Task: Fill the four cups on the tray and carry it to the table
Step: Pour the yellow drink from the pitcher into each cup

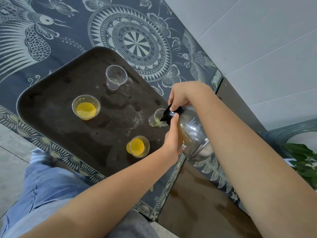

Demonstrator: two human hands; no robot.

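Dark tray [51,107] lies on a patterned blue-grey cloth [140,36], four clear plastic cups on it. Far cup [116,77]: upright, almost empty, only a trace of pale liquid at the bottom. Left cup [86,107]: orange juice partway up. Near cup [138,146]: orange juice too, just beside the left forearm. Right-hand cup [157,118], close to the tray's right edge: a little yellowish liquid in the bottom.

Glass jug [192,133] with a black spout is tipped over that right-hand cup, spout at its rim. Printed lettering on the jug's side. Right hand [180,96] is closed over the black top of the jug. Left hand [171,143] wraps the jug's body from below, thumb up by the spout.

Wet patches show on the tray floor between the cups. Blue jeans [42,186] lower left; green leaves [301,157] at the right edge.
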